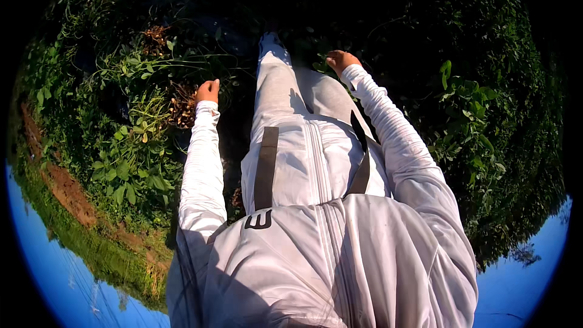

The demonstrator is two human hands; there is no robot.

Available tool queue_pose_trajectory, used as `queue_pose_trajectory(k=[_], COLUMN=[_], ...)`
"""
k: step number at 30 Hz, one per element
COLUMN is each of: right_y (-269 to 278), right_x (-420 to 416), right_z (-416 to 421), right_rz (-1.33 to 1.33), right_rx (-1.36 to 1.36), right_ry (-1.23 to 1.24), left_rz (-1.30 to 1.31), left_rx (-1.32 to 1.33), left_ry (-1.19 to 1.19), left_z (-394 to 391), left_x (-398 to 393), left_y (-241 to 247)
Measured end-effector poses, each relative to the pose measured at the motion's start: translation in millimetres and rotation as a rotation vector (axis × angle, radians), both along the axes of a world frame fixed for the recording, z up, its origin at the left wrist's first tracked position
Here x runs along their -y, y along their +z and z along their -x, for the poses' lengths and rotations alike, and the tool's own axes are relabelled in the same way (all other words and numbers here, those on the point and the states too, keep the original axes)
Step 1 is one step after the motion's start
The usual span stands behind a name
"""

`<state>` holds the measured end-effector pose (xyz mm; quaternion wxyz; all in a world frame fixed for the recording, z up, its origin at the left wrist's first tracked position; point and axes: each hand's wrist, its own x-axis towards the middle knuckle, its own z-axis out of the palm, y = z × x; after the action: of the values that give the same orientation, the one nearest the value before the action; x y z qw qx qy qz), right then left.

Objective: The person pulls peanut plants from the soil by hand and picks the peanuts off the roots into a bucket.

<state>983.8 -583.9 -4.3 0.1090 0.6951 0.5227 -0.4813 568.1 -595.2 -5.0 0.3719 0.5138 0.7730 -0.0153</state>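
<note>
My left hand, with its fingers loosely curled, is beside a clump of peanut pods and roots. Whether it touches the clump is hard to tell, and nothing shows plainly in its grasp. On the other side, my right hand hangs in front of my right thigh with bent fingers. A few green leaves show just by its fingertips; deep shadow hides whether it holds them. Uprooted peanut plants lie at the left, and another cluster of pods shows farther ahead.
Dense green plants stand along the right side. Leafy growth also fills the left, with a strip of bare reddish soil beyond. My trouser legs reach down into dark shadow. Two dark straps hang at my jacket front.
</note>
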Motion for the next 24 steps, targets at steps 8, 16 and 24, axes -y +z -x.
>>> queue_pose_trajectory(k=[8, 16, 24], right_y=[-38, -116, -246], right_x=[114, 114, 63], right_z=[-46, -66, -122], right_rz=[0.259, 0.069, 0.025], right_rx=[0.23, 0.49, 0.681], right_ry=[-0.526, -0.809, -0.72], left_rz=[0.111, 0.336, 0.417], left_rx=[0.146, 0.235, 0.259], left_ry=[-0.495, -0.703, -0.84], left_z=[-87, -161, -220], left_x=[-109, -160, -160], left_y=[-31, -89, -171])
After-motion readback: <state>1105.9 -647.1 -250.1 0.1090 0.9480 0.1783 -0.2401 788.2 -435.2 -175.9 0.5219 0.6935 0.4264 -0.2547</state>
